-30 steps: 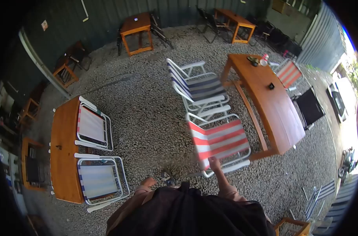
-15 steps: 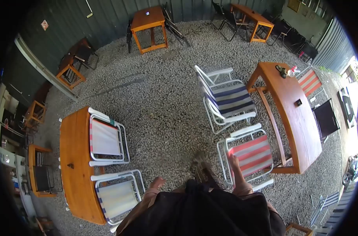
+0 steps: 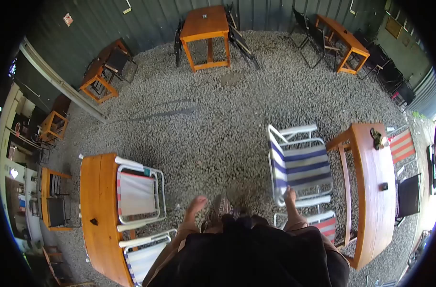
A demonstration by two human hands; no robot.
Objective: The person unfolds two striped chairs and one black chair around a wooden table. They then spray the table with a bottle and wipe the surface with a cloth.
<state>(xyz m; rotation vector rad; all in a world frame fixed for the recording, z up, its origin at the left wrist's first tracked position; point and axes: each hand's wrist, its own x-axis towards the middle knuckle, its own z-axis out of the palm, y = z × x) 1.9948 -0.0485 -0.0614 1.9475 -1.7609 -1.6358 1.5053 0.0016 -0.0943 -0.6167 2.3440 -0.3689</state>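
Note:
My left hand [image 3: 197, 204] hangs low over the gravel, its fingers loosely bent and apart from anything. To its left stands a folding chair with a white seat [image 3: 137, 195]. My right hand [image 3: 290, 196] appears in front of the lower edge of the blue-and-white striped chair [image 3: 306, 165]; whether it touches the frame cannot be made out. Its fingers are small and point away from me. Below that hand a red-and-white striped chair [image 3: 327, 228] is partly hidden by my arm. A shoe [image 3: 223, 205] shows between my hands.
Wooden tables flank me: one on the left [image 3: 96, 191], another on the right [image 3: 371, 191] bearing a small black object [image 3: 383, 186] and a dark green item [image 3: 376, 138]. Gravel [image 3: 218, 143] stretches ahead to another table [image 3: 204, 24] by the metal wall. A pale pole [image 3: 60, 81] slants at left.
The side tables and chairs have slid lower in view as I move forward, and the scene has shifted right. My left hand has swung forward; the right now overlaps the blue-striped chair instead of the red-striped one.

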